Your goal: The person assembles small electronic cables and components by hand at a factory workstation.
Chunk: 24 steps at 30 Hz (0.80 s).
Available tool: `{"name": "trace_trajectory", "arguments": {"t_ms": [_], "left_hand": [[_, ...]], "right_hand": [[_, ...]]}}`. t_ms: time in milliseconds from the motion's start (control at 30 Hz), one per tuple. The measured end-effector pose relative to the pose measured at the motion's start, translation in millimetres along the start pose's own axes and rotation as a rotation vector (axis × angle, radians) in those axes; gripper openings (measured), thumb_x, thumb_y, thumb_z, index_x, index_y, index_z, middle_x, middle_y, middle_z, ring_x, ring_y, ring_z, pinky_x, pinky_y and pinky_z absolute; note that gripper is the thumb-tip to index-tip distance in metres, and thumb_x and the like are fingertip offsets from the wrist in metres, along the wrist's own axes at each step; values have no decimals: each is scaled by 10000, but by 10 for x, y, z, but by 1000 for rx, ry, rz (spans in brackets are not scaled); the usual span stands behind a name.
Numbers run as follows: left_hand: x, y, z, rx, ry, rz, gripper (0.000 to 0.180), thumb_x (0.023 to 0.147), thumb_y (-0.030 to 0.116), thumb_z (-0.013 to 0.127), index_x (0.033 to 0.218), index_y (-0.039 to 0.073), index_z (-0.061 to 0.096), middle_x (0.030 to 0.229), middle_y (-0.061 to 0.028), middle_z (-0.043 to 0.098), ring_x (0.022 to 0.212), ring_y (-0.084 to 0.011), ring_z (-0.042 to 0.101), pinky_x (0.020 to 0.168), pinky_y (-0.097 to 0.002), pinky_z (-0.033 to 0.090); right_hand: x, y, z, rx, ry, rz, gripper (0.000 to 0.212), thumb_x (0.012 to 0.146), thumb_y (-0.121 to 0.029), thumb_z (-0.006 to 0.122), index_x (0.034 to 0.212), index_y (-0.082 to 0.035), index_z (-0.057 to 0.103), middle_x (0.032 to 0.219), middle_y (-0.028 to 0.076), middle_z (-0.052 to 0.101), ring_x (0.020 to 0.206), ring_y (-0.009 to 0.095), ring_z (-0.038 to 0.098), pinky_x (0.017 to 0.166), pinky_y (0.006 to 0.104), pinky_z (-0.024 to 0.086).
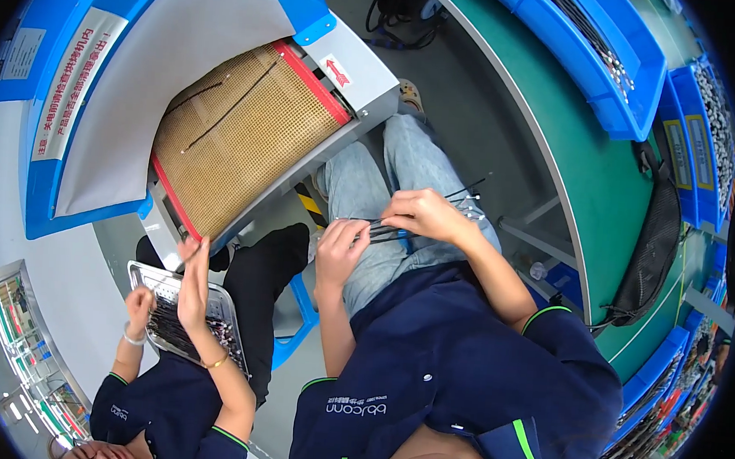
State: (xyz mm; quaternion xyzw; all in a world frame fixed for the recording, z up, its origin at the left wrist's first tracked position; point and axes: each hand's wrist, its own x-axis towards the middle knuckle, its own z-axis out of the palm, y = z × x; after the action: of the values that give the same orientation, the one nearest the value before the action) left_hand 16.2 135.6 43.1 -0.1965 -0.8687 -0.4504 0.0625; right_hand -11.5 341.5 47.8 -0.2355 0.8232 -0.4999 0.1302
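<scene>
**Black cables (383, 233), one bunch, held above my lap (370, 183)**

Left hand (343, 243): mine; thumb and forefinger pinching the black cables.
Right hand (426, 214): mine, just beside the left; thumb and fingertips pinching the same bunch, pale tips (475, 198) sticking out past it.
Lap: blue jeans, below the bunch.
Belt (254, 155): tan mesh, red strips (313, 83) on two edges. Carries one long cable (236, 101), starting near its upper corner, and one shorter cable (199, 93) nearer its left edge.
Tray (230, 305): metal, dark cables inside; a co-worker's hands (193, 294) over it.
Table (574, 158): green surface; blue bin (563, 60) of cables toward its upper edge, black bag (653, 238) toward its right edge.
</scene>
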Motion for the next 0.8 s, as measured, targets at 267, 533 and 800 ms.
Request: {"name": "trace_trajectory", "arguments": {"t_ms": [267, 533, 800], "left_hand": [[-3, 26, 66, 12, -6, -16, 158, 691, -37, 707, 820, 19, 635, 765, -86, 637, 681, -225, 612, 616, -312, 489], [-76, -145, -197, 69, 37, -111, 141, 692, -39, 693, 808, 19, 638, 768, -87, 637, 711, -232, 612, 642, -309, 487], [-255, -318, -318, 89, 83, -212, 125, 707, -51, 679, 808, 7, 634, 753, -80, 629, 690, -203, 606, 644, -281, 490]], "right_hand": [[-34, 2, 2, -10, 13, -31, 108, 812, -139, 661, 868, -46, 669, 805, 86, 628, 713, 293, 623, 630, 353, 503], [-183, 252, -381, -72, 38, 76, 130, 812, -165, 652, 883, -58, 676, 848, 80, 642, 772, 283, 630, 675, 357, 504], [-324, 347, -738, -218, 67, 150, 130, 763, -160, 707, 843, -63, 678, 792, 71, 653, 758, 240, 611, 663, 341, 495]]}}
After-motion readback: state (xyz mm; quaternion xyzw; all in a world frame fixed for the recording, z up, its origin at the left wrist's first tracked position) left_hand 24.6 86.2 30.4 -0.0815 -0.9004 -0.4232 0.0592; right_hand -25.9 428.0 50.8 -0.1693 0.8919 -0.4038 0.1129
